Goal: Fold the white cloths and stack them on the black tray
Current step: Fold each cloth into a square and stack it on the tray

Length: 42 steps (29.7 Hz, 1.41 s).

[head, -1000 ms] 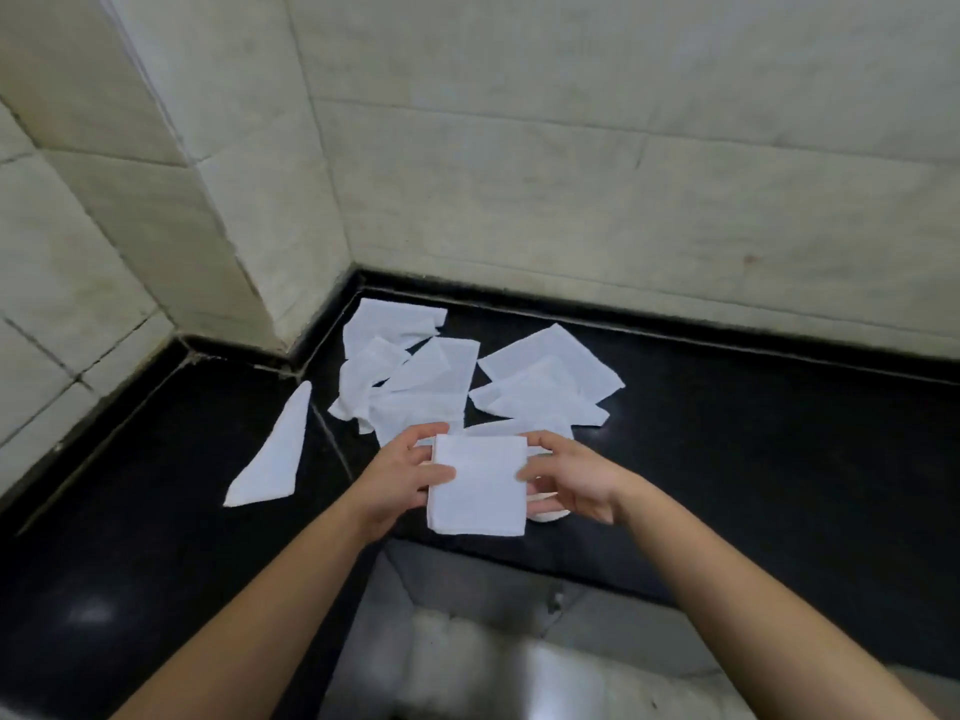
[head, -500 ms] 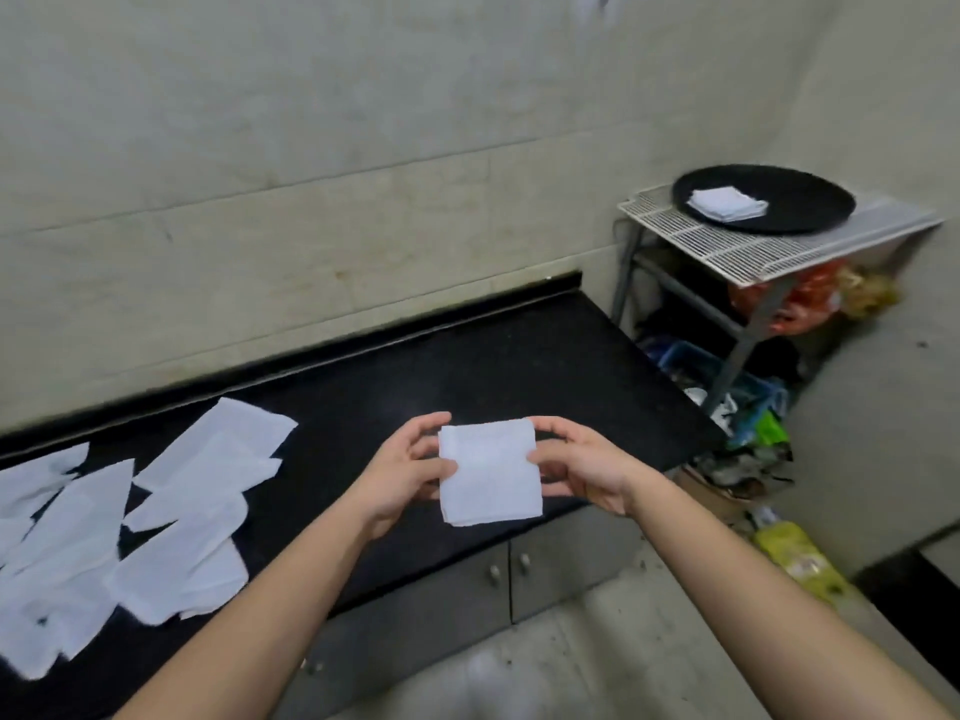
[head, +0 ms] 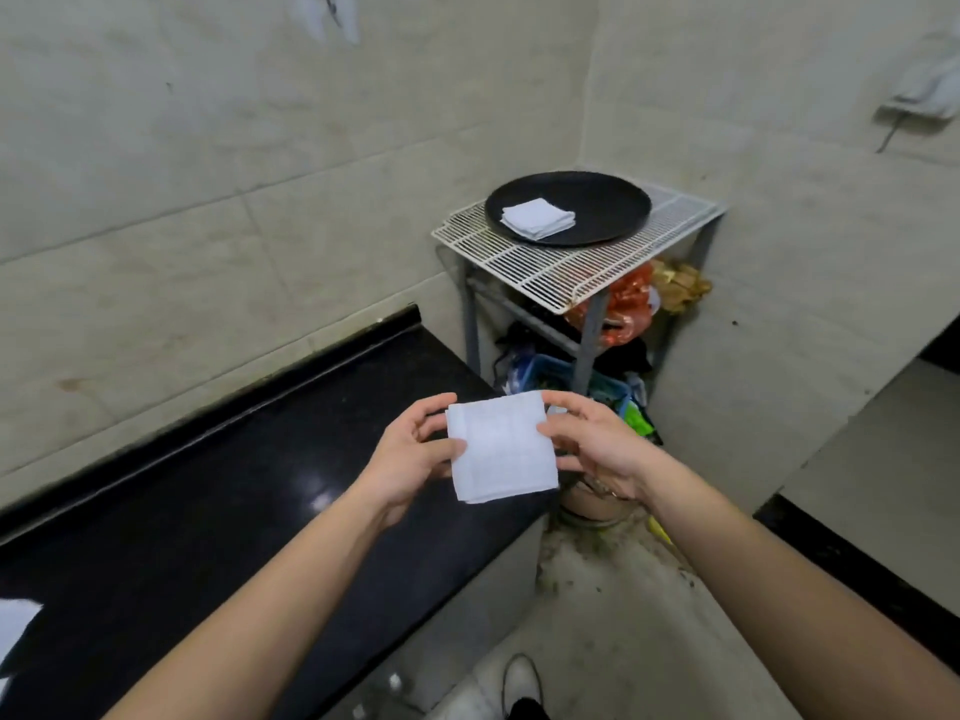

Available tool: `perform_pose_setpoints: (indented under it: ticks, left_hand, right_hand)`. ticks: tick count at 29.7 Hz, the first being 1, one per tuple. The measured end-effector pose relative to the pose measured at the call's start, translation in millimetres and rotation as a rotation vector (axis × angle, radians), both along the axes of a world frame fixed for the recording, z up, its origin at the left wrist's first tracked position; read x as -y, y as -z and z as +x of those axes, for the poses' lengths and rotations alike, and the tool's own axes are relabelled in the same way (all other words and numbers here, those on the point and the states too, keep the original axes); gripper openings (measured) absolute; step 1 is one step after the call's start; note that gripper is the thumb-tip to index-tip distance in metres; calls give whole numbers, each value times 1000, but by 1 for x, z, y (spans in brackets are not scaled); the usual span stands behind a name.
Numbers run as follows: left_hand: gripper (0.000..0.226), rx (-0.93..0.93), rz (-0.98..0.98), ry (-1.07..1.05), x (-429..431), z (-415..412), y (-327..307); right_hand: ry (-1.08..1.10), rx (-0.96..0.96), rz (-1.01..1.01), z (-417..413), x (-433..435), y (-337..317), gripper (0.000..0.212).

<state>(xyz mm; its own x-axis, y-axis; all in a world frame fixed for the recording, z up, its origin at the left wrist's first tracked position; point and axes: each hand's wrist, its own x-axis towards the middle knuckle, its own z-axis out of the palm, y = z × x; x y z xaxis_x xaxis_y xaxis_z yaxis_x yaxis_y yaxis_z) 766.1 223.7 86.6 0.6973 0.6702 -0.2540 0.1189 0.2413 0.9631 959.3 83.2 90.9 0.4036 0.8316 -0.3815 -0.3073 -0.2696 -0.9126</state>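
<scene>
Holding the folded cloth (head: 501, 449) up, left hand (head: 410, 457) and right hand (head: 597, 444) each had a grip pinched on a side edge. The black tray (head: 597, 200) sat well ahead, slightly right, so the right hand looked nearer imo.

The single view comes from a wide-angle camera at head height, facing forward and tilted well down along the person's own forearms. The left hand (head: 415, 454) and right hand (head: 597, 449) sit close in the lower middle, with the folded cloth (head: 501, 446) pinched between them. The counter (head: 208, 511) lies near and to the left below the lens, its right end under the hands, while the floor (head: 597, 615) and a shoe (head: 522, 678) show at the near edge. Farther off, right of centre, the camera looks down on the top of the wire rack (head: 545, 272) and the black tray (head: 597, 200), which stand where two walls (head: 260, 148) meet.
</scene>
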Motion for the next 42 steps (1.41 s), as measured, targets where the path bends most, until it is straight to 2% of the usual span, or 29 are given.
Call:
perform_pose_setpoints:
  ticks: [13,17,21,24,30,36,42]
  left_hand:
    - [57,91,64,26,-97,231,-63]
    - [56,94,75,-47,-121,281,-67]
    - [59,74,-7,-187,-150,321,-58]
    - [59,64,-47,-327,-176,356,-58]
    - [50,63,-167,-595,-223,421,-70]
    - [56,34,-194,-705,-258,455,-70]
    - [49,-58,-170,-762,-266,464,-48]
  right_hand:
    - [145,146,97,205,-78,-74,34]
    - [137,228,114,256,-106,-79,38]
    - [117,288,88,304,-148,-71,42]
    - [50,245,66,345,-190,-70,46]
    - [-82,30,9,420,-275,-66,61]
    - [-125,-30,-15,457,-337,-51,67]
    - [-189,-12,-35,465,-356,-33,64]
